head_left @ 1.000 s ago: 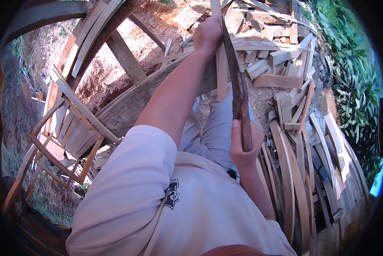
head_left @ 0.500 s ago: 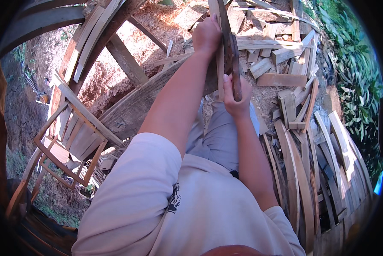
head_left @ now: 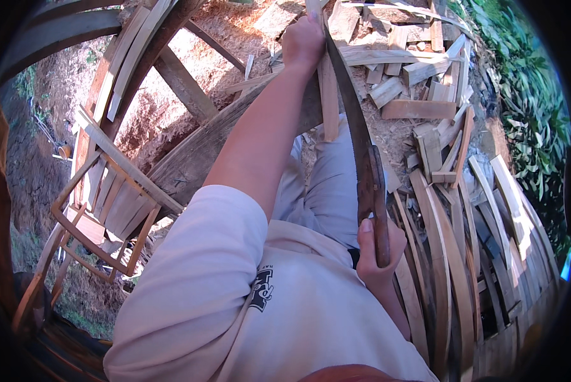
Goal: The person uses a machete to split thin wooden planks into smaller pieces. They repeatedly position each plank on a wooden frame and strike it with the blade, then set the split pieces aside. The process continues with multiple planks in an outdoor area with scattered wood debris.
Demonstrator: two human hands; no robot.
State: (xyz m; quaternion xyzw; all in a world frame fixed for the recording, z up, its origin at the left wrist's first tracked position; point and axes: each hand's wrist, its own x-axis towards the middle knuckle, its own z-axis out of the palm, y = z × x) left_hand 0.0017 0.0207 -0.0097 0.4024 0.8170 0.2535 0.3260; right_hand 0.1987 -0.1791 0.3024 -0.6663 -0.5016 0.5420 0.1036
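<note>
beyond the left hand (head_left: 303, 39) and spreading out to the right of both hands lies a heap of offcuts (head_left: 419, 70) and curved slats (head_left: 438, 254) on bare earth. to the left of the left arm, 1 broad curved beam (head_left: 190, 153) runs under the forearm, with a slatted wooden frame (head_left: 107, 210) lower and further left.

the wooden strip (head_left: 328, 95) stands roughly upright just below the left hand, which is clenched round its upper end. the long curved blade (head_left: 355, 127) lies against the strip's right edge, its tip up beside the left hand. the right hand (head_left: 378, 248) is closed round the blade's dark handle (head_left: 376, 210), thumb up along it.

change noted: compared with 0.5 s ago, the right hand sits lower and nearer the body, so the blade has been drawn back down along the strip. judgement: 1 pull stroke finished; shaving or cutting of the strip's edge is under way.
</note>
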